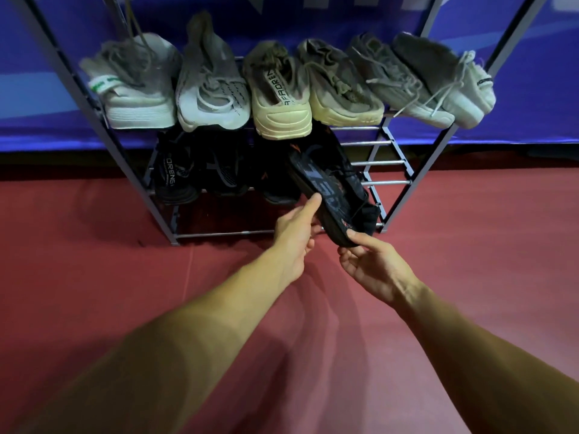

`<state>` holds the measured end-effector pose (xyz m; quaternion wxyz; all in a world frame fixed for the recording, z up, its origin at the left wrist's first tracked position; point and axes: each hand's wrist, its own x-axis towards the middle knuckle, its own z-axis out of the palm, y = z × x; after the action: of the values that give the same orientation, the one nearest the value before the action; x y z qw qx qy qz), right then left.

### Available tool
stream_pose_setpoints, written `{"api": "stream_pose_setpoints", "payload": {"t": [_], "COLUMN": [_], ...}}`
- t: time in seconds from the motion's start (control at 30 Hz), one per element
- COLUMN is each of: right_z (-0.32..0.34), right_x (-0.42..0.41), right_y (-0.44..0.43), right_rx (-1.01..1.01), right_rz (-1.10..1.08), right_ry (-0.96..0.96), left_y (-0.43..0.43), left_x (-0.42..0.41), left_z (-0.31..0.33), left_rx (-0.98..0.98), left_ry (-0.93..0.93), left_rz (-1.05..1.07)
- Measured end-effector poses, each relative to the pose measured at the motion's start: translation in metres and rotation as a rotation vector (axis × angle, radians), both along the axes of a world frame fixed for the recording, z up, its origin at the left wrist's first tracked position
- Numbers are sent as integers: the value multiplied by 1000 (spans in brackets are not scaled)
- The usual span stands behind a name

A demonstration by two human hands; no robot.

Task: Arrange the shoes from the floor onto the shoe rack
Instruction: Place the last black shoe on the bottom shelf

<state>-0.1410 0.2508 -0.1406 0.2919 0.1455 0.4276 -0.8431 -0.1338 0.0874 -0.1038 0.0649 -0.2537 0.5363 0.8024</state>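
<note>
A black shoe (332,189) with orange marks is tipped on its side, its sole facing me, at the front of the shoe rack's (380,162) lower tier. My left hand (297,228) grips its sole edge with thumb on top. My right hand (372,264) pinches its heel end from below. Three other black shoes (175,173) stand on the lower tier to the left. Several pale grey and cream shoes (279,92) fill the upper tier, heels toward me.
The grey metal rack stands on a red floor (470,245) against a blue banner wall (62,42). Bare rails show at the lower tier's right end. A bottom rail (225,234) runs just above the floor.
</note>
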Motion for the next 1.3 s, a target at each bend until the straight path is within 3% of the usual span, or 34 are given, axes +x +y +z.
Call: {"api": "stream_pose_setpoints", "payload": {"t": [0.3, 0.47, 0.63, 0.87, 1.1, 1.3], "right_z": [-7, 5, 17, 13, 16, 8], "right_x": [-9, -25, -40, -45, -56, -57], "right_y": [-11, -20, -27, -16, -9, -27], "right_rx": [82, -4, 18, 18, 94, 39], "right_rz": [269, 156, 155, 78, -4, -133], "right_ry": [-59, 7, 104, 40, 120, 119], "left_y": [-18, -14, 0, 4, -1, 20], "left_x": [-4, -11, -24, -34, -37, -37], "left_z": [-17, -14, -8, -9, -9, -4], "left_rx": [-63, -88, -56, -62, 28, 93], "left_ry": [-37, 10, -22, -72, -108, -101], "left_rz": [-119, -183, -100, -17, -67, -27]}}
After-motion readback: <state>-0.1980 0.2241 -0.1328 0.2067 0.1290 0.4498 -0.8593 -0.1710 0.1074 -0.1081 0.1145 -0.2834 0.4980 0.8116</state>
